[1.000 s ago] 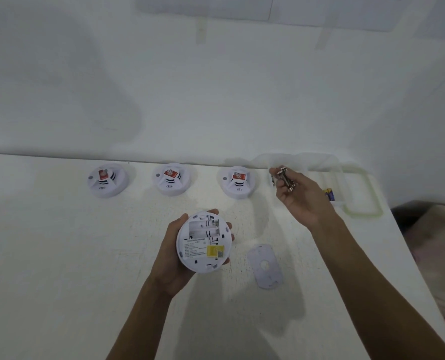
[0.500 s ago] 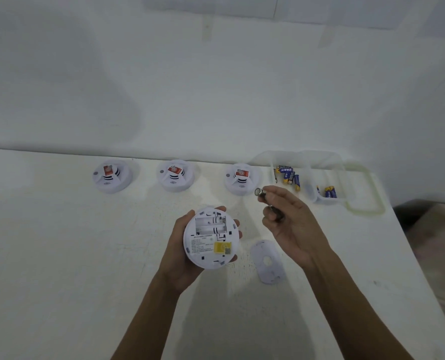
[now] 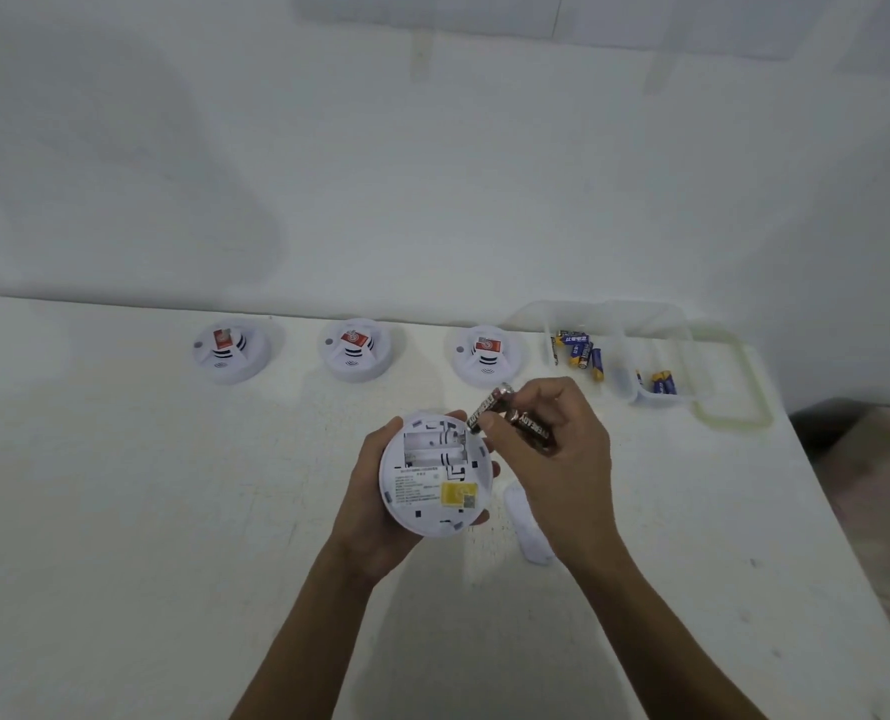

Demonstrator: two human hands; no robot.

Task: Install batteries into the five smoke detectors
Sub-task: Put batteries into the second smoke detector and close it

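Holding the smoke detector [image 3: 435, 475] back-up in my left hand [image 3: 375, 504] keeps its empty battery bay facing me. My right hand [image 3: 552, 449] has fingers [image 3: 489, 424] pinching one battery [image 3: 487, 407] at the bay's edge, spares tucked in the palm. Three detectors [image 3: 354, 350] wait along the worktop [image 3: 120, 511].

Dim, cool, even light; soft shadow patch on wall [image 3: 120, 200] upper left, faint arm shadows on table [image 3: 120, 511]. Overall slight softness, wide-angle bending at edges, no glare.
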